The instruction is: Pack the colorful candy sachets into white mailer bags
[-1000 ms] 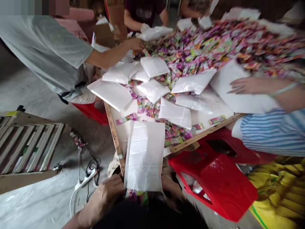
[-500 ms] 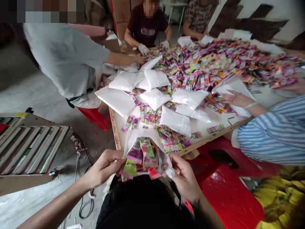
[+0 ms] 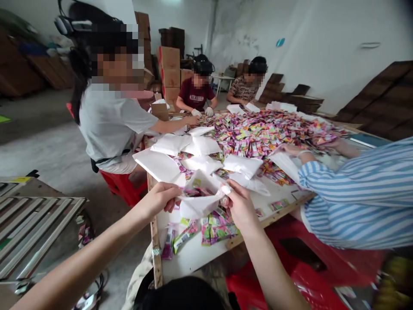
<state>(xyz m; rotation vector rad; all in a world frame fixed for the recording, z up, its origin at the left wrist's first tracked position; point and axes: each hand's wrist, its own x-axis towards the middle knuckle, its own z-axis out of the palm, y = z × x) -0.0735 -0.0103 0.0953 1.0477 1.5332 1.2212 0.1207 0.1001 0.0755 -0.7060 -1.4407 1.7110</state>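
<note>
Held up over the near corner of the table [image 3: 183, 267] is a white plastic bag [image 3: 198, 209], its mouth spread wide. Small colourful candy-like packets show inside it. My left hand [image 3: 164, 196] pinches the bag's left edge, and my right hand [image 3: 237, 200] grips the right edge. Loose packets [image 3: 217, 228] lie below the bag on the white tabletop. Just beyond it are several filled white bags [image 3: 201, 163], along with a flat white bag [image 3: 158, 165] at the left.
A big heap of packets [image 3: 258, 129] covers the table's far part. A person in grey [image 3: 106, 120] sits left; a striped sleeve [image 3: 355, 193] reaches in from the right. Two other people sit at the far side. A roller conveyor [image 3: 38, 232] stands at left, red stools [image 3: 303, 275] at right.
Both hands have lifted the bag away from my body and forward over the table. My view has tilted up. The striped-sleeved person's hand and bag have shifted too.
</note>
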